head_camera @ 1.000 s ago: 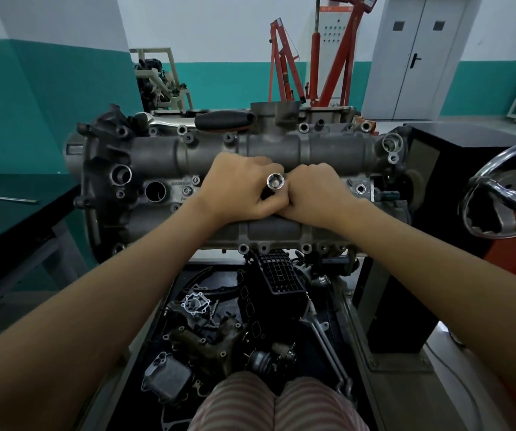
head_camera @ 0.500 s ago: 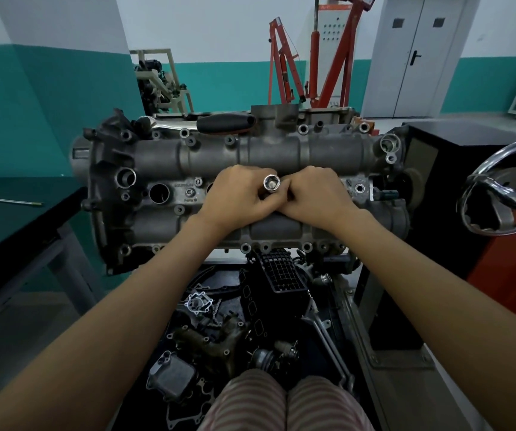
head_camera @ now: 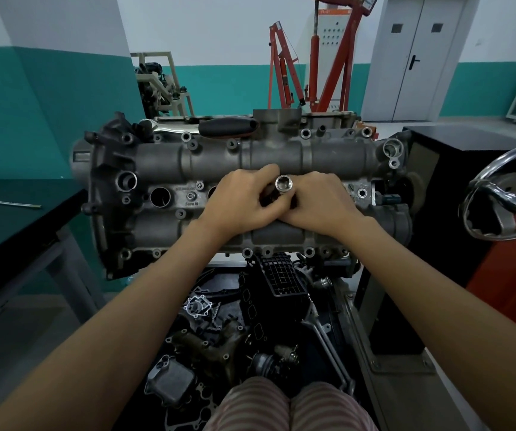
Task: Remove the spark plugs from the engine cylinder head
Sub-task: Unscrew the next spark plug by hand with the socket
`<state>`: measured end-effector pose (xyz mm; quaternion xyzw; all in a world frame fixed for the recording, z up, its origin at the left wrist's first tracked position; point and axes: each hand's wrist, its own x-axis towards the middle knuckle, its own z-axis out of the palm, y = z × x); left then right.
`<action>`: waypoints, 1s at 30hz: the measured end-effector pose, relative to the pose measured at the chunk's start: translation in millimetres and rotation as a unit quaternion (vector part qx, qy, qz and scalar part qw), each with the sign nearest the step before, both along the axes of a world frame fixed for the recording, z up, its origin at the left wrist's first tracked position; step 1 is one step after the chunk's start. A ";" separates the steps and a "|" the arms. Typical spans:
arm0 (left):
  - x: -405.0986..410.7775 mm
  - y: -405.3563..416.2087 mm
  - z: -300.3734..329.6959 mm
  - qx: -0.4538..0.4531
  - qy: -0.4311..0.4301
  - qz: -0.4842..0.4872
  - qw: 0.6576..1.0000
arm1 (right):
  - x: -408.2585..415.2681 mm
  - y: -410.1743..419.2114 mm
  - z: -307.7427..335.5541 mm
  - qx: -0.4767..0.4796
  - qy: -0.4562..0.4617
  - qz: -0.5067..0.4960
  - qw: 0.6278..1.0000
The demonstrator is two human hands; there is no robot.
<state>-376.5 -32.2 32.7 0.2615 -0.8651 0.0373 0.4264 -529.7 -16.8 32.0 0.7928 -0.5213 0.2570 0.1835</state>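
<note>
With my left hand and right hand both curled around the socket at mid-length of the cylinder head, I judge extraction underway; lifting straight out comes next.

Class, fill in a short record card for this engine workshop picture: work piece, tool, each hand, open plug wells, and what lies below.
Work piece: cylinder head, on a stand
Tool: socket, open end facing the camera
Left hand: grips the tool below the socket
Right hand: grips it from the other side
Open plug wells: one well plainly visible left of the hands
Below: loose engine parts in a tray
</note>
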 end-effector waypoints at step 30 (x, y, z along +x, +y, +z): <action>-0.8 -1.8 -5.0 -0.016 0.032 0.025 0.999 | 0.7 2.3 -2.2 -0.001 -0.033 -0.001 0.999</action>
